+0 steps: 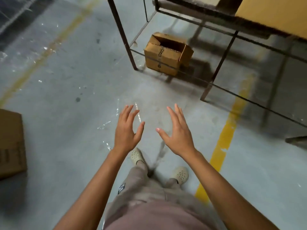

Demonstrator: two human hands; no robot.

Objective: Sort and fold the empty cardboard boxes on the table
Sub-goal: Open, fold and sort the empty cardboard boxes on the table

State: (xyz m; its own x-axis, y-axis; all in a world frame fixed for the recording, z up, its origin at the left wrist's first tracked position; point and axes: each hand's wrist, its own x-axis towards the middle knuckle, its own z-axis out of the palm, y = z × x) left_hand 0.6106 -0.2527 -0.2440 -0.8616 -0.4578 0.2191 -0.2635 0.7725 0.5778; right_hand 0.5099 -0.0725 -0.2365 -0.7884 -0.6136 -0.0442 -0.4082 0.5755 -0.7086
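Note:
A small brown cardboard box (167, 54) with its top flaps open sits on the grey floor, under the metal frame of a table. It is empty as far as I can see into it. My left hand (127, 128) and my right hand (177, 131) are both stretched out in front of me with fingers spread, palms facing each other, holding nothing. They hang well short of the box, above the bare floor. A larger flat cardboard box (11, 143) lies at the left edge of the view.
The table's dark metal legs and crossbars (124, 35) stand around the small box; its tan top (274, 12) fills the upper right. A yellow painted line (227, 131) runs along the floor on the right. Bits of clear tape litter the floor. My feet are below my hands.

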